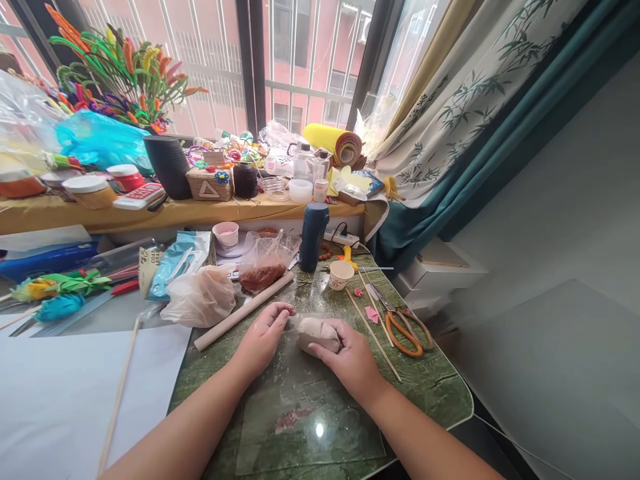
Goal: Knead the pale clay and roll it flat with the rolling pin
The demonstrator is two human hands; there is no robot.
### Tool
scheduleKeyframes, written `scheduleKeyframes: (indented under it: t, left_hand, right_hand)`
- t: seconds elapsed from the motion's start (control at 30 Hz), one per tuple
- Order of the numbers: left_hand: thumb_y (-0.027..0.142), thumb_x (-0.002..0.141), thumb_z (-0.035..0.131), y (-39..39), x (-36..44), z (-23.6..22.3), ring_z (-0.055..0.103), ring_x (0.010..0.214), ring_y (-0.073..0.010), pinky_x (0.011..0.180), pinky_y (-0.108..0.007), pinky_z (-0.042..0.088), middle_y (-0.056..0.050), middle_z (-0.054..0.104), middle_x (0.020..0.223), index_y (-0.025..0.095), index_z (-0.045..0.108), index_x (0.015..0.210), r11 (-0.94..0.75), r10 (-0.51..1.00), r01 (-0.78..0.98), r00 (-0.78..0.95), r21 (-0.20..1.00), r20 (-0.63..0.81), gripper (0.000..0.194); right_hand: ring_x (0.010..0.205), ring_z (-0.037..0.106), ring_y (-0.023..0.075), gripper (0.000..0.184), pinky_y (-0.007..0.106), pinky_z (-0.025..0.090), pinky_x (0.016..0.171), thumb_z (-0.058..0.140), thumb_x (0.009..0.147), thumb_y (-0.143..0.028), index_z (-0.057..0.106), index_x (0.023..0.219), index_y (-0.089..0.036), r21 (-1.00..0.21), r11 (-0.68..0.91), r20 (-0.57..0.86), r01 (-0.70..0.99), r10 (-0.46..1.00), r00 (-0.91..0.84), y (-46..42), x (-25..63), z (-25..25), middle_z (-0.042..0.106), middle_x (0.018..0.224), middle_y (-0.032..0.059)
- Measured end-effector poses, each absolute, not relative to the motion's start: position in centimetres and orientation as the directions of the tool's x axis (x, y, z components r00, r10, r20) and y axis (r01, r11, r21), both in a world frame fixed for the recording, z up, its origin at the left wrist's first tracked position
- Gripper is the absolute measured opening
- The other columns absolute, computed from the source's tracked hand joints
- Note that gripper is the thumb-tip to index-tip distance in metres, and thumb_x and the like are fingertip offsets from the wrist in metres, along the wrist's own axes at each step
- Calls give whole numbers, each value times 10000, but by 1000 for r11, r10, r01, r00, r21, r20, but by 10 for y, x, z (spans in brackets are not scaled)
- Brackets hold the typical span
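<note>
My right hand (353, 353) is wrapped round a pale beige lump of clay (315, 335), thumb in front and fingers behind it. The lump has a crease near its top and is held just above or on a clear plastic sheet (310, 440). My left hand (265, 337) is just left of the lump, apart from it, with its fingers loosely curved and nothing visible in them. Beside that hand a pale rolling pin (240, 313) lies slantwise on the green table (440, 393). A reddish smear (293, 420) marks the sheet nearer to me.
Orange-handled scissors (407, 333), thin wooden sticks (373, 333) and a paper cup (341, 275) lie to the right. Behind stand a dark blue bottle (313, 237) and a bag of brown material (263, 267). White paper (75, 400) covers the left side; a crowded windowsill (225, 212) runs behind.
</note>
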State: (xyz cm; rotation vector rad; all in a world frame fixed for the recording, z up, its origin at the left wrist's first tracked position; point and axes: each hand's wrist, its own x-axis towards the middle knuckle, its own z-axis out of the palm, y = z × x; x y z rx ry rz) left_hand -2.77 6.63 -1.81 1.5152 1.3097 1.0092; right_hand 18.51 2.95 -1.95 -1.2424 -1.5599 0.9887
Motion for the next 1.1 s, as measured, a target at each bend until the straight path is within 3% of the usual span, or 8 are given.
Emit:
scheduleKeyframes:
  t: [0.13,0.3,0.43,0.6,0.73,0.87,0.97,1.1]
  left_hand:
    - [522,975,471,66,-29,-18,656,1079,-270,1004,-402,479,-66,736,1108,227,677,1075,-78,990,317,132,945,37,373]
    - [501,994,442,63,-30,-13,655,1082,-269,1006,-397,472,-54,731,1094,235,668,1059,-102,983,362,183,927,37,355]
    - [481,942,573,58,-31,-7,662,1095,-269,982,-385,503,-51,727,1161,248,633,1187,-181,926,375,376,909,30,344]
    - [434,757,824,53,-27,-8,628,1191,-310,1029,-432,499,-85,679,1308,251,563,1326,-242,887,384,461,891,42,652]
    - [444,783,806,51,-21,-15,677,1083,-285,959,-424,552,-78,716,1156,222,593,1198,-87,914,110,403,990,35,516]
    - [407,755,829,50,-21,-14,684,1087,-290,960,-433,558,-94,720,1137,210,607,1148,-46,952,-70,298,996,65,493]
    - [365,751,828,47,-24,-6,671,1123,-295,1016,-448,526,-99,720,1164,217,643,1143,-166,958,82,249,983,141,458]
    - [345,769,811,41,-23,5,670,1082,-283,994,-438,524,-72,727,1130,246,674,1134,-336,923,317,298,887,243,402]
  right_hand:
    - [950,717,262,396,395,566,874,800,809,-416,689,1147,-241,-959,214,223,188,975,25,27,183,-15,767,1074,73]
    - [929,707,264,345,392,546,847,806,792,-385,698,1090,-251,-932,159,129,325,985,-113,27,179,-22,768,1025,46]
    - [962,694,270,365,407,528,883,829,771,-382,701,1088,-255,-953,145,119,268,987,-112,30,178,-32,763,1045,40]
    - [960,699,267,420,413,547,895,849,753,-429,670,1081,-238,-987,26,34,-158,998,-48,29,169,-34,760,1045,51]
    - [1056,701,269,493,439,549,963,798,800,-502,598,1176,-254,-893,-7,-17,-450,1000,19,25,158,-30,745,1153,65]
    - [1141,683,282,527,462,520,1030,833,767,-477,612,1187,-250,-940,-6,25,-342,996,-87,27,172,-20,722,1234,94]
    - [1228,645,280,685,471,487,1070,893,702,-356,582,1308,-284,-987,43,71,-154,981,-178,31,190,-10,642,1386,104]
    - [1115,683,293,616,469,519,989,880,702,-305,648,1272,-267,-986,70,10,151,930,-368,32,194,3,727,1214,73]
